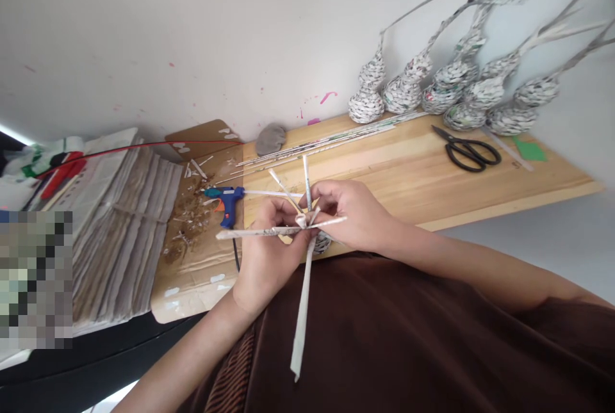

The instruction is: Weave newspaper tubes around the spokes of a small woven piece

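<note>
Between my two hands is a woven paper piece, mostly hidden by the fingers, with several rolled paper strips fanning out from its top. My left hand is closed around its left side, the thumb pressed near the point where the strips meet. From the right, my right hand pinches strips close to that same centre. One long strip hangs down over the brown clothing, another points left across my left hand. Just left of the hands, a blue glue gun lies on cardboard.
Several woven paper gourds with twig stems stand along the wall. Black scissors, a green paper piece, long paper rods and a grey lump lie on the wooden board. Stacked newspapers fill the left.
</note>
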